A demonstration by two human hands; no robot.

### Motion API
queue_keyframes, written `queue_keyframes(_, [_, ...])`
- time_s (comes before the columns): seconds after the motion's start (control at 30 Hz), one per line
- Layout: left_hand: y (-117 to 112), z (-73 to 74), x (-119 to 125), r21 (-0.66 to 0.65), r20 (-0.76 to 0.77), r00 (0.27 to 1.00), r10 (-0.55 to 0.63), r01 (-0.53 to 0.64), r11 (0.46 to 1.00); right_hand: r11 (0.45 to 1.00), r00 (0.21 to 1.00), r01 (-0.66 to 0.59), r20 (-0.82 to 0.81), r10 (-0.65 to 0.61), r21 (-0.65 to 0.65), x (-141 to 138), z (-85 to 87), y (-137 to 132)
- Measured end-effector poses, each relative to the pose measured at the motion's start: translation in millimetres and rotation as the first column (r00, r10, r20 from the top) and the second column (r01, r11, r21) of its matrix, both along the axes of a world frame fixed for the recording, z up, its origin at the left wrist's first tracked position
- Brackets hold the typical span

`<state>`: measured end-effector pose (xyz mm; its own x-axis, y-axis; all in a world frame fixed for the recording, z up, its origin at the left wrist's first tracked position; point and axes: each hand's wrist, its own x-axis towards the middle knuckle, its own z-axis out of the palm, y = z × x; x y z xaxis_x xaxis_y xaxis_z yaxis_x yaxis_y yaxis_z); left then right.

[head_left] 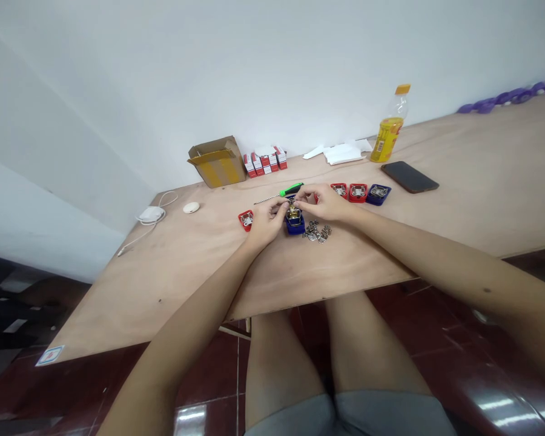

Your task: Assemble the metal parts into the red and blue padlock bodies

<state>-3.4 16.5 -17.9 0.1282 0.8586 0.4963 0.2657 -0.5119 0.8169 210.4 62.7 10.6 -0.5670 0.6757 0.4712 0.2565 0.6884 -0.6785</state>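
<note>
Head view: at the middle of the tabletop (172, 254), the left hand (267, 221) and right hand (324, 203) close in on a small brass fitting (293, 212) seated in a blue plastic holder (295, 226). The fingertips (298, 195) pinch narrowly at its top, though what they grip is too small to tell. A green-handled screwdriver (291, 190) lies just behind the hands, with loose metal clasps (317, 231) just right of the holder.

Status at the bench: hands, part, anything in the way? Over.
Left hand, right hand both at brass fitting on blue holder. Loose metal hardware beside it. Green-handled screwdriver lying just behind, hands clear.
</note>
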Motion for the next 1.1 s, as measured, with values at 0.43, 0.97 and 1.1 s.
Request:
queue_keyframes(0.43, [-0.3,1.5,0.6,0.03,-0.011,0.998,0.066,-0.065,0.997,1.0,1.0,0.002,-0.009,-0.003,-0.012,-1.0,1.7,-2.7])
queue_keyframes(0.97, [5.4,5.8,-11.8,0.038,0.046,0.975,0.218,-0.22,0.975,0.888,0.84,-0.448,0.389,0.379,0.102,9.0,-8.6,25.3])
queue_keyframes(1.1, [4.9,5.8,-11.3,0.041,0.029,0.976,0.214,-0.215,0.976,0.9,0.861,-0.417,0.371,0.347,0.126,7.1,-15.2,28.3])
